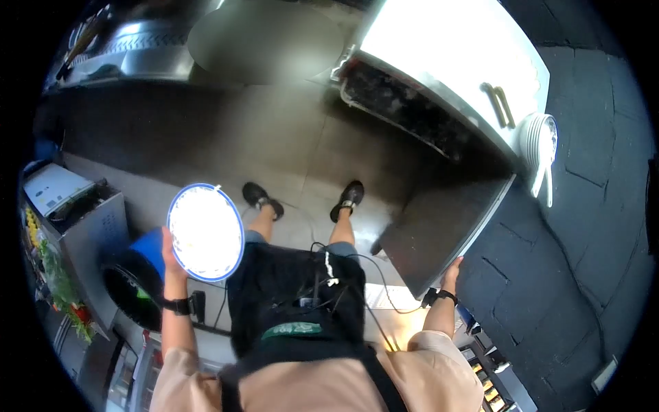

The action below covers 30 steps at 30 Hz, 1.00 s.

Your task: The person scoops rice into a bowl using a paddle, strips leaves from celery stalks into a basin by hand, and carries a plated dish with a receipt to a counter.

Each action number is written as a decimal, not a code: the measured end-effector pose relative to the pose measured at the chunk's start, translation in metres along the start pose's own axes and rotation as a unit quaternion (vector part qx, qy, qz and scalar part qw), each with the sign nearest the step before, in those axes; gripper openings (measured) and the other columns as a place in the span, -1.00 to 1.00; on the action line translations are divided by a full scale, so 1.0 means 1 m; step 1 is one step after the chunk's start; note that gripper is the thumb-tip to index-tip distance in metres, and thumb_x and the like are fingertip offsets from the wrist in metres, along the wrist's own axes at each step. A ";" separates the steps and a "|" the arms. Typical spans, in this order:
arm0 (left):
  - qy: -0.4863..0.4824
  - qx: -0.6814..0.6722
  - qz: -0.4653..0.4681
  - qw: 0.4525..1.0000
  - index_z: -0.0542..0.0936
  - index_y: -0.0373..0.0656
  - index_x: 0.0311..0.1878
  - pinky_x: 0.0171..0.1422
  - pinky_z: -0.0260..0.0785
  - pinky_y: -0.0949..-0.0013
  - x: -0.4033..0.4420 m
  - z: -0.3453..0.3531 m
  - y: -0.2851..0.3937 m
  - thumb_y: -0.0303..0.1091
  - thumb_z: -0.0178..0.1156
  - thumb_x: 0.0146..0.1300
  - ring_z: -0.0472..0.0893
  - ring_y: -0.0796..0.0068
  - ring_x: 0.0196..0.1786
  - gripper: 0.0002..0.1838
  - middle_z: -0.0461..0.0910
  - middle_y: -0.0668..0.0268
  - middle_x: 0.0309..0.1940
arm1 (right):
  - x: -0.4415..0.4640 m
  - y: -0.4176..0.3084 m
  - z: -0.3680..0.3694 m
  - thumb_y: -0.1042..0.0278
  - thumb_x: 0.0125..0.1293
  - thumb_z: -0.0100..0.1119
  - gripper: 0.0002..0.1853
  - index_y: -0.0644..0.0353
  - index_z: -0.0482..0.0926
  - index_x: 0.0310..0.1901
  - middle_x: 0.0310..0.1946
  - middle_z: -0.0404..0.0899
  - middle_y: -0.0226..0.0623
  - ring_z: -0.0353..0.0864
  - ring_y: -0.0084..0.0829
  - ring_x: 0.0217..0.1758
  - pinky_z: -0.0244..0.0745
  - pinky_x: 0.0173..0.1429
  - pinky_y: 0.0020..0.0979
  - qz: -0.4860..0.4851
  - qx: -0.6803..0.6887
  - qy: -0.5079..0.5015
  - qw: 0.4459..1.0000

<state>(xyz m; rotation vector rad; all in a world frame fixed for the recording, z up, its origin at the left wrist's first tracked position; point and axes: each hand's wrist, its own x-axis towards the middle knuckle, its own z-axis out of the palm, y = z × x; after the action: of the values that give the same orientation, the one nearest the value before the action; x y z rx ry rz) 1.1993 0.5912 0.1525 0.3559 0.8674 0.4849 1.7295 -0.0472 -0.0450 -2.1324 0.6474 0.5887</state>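
My left hand [170,257] is closed on the edge of a white oval-looking plate [206,232] with a blue rim. Glare washes out the plate's face, so I cannot tell whether food lies on it. On the other side, my right hand [451,273] grips the outer edge of an open dark door [446,226]. That door swings out from a white-topped cabinet [439,41], whose inside looks dark. Most of the right fingers are hidden behind the door's edge.
A stack of bowls with spoons [539,147] stands at the cabinet top's corner, near two brown sticks [499,105]. A dark round bin [134,285] and a metal unit [96,233] with vegetables beside it are at left. A steel counter [158,58] runs across the far side.
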 end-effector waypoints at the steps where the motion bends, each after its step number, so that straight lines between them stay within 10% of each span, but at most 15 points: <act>1: 0.005 -0.019 0.014 1.000 0.14 -0.25 0.39 0.20 0.42 0.14 0.001 -0.014 0.007 0.21 -0.18 0.36 0.40 0.08 0.26 -0.23 0.28 0.00 0.30 | -0.017 -0.013 0.009 -0.48 0.27 -0.33 -0.04 0.35 0.16 0.34 0.33 0.22 -0.05 0.19 -0.15 0.39 0.09 0.40 -0.24 -0.005 0.008 0.006 1.000; 4: 0.004 -0.013 0.038 0.999 0.14 -0.26 0.39 0.21 0.41 0.14 0.018 -0.005 0.020 0.21 -0.17 0.36 0.40 0.09 0.26 -0.22 0.27 -0.01 0.31 | -0.029 -0.032 0.067 -0.44 0.29 -0.26 -0.08 0.29 0.11 0.37 0.39 0.12 -0.09 0.11 -0.12 0.43 0.04 0.43 -0.18 -0.007 0.078 -0.043 0.996; 8: 0.029 -0.046 0.078 0.995 0.16 -0.27 0.38 0.29 0.32 0.16 0.004 -0.047 0.052 0.22 -0.16 0.36 0.37 0.12 0.28 -0.22 0.27 0.04 0.31 | -0.104 -0.072 0.166 0.12 0.40 -0.23 -0.56 0.19 0.33 0.18 0.08 0.43 -0.17 0.41 -0.19 0.12 0.34 0.21 -0.13 0.031 0.285 -0.093 0.954; 14: 0.026 -0.053 0.155 0.986 0.13 -0.28 0.39 0.38 0.19 0.15 0.000 -0.056 0.072 0.23 -0.21 0.37 0.33 0.12 0.31 -0.21 0.25 0.07 0.34 | -0.155 -0.172 0.326 0.51 0.18 -0.03 -0.47 0.03 0.25 0.23 -0.02 0.41 -0.26 0.41 -0.22 0.04 0.39 0.09 0.12 0.016 0.061 -0.276 0.959; 18: 0.022 -0.061 0.183 0.981 0.12 -0.28 0.40 0.40 0.15 0.15 -0.015 -0.061 0.090 0.22 -0.23 0.38 0.30 0.13 0.33 -0.22 0.22 0.06 0.35 | -0.175 -0.277 0.450 0.47 0.16 0.21 -0.31 0.23 0.10 0.30 0.11 0.34 -0.04 0.49 -0.20 0.01 0.56 -0.09 -0.11 -0.045 0.019 -0.349 0.936; 22: 0.046 -0.065 0.211 0.974 0.08 -0.25 0.42 0.43 0.10 0.13 -0.024 -0.069 0.090 0.21 -0.26 0.39 0.26 0.11 0.35 -0.23 0.16 0.08 0.38 | -0.132 -0.337 0.549 0.36 0.18 0.29 -0.24 0.38 0.05 0.30 -0.10 0.48 -0.11 0.52 -0.39 -0.51 0.53 -0.38 -0.42 -0.152 0.103 -0.223 0.957; 26: 0.155 -0.091 0.236 0.955 0.09 -0.21 0.42 0.39 0.16 0.06 -0.002 -0.043 0.079 0.28 -0.20 0.34 0.28 0.06 0.32 -0.19 0.17 0.08 0.38 | -0.115 -0.329 0.581 0.04 0.18 0.29 -0.15 0.25 0.05 0.35 0.13 0.32 0.19 0.49 -0.10 0.02 0.56 -0.16 -0.17 -0.193 0.171 -0.068 0.964; 28: 0.172 -0.094 0.247 0.949 0.09 -0.21 0.42 0.38 0.17 0.03 0.007 -0.021 0.088 0.27 -0.20 0.34 0.29 0.05 0.31 -0.19 0.17 0.07 0.38 | -0.058 -0.300 0.571 -0.14 0.18 0.21 -0.19 0.26 0.18 0.28 0.12 0.40 0.06 0.48 -0.06 0.08 0.54 -0.12 -0.08 -0.241 -0.141 0.008 0.960; 30: 0.177 -0.094 0.258 0.945 0.08 -0.21 0.42 0.40 0.15 0.05 0.021 -0.007 0.082 0.27 -0.22 0.35 0.27 0.06 0.33 -0.19 0.17 0.06 0.38 | 0.014 -0.279 0.556 -0.31 0.17 0.13 -0.18 0.27 0.31 0.22 0.10 0.47 -0.07 0.47 -0.01 0.13 0.52 -0.07 0.01 -0.269 -0.526 -0.022 0.807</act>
<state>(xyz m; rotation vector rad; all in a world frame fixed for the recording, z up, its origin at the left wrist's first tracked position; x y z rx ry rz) 1.1839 0.6719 0.1754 0.3227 1.0651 1.1382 1.8105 0.5475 -0.2072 -3.1114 -0.4918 0.7541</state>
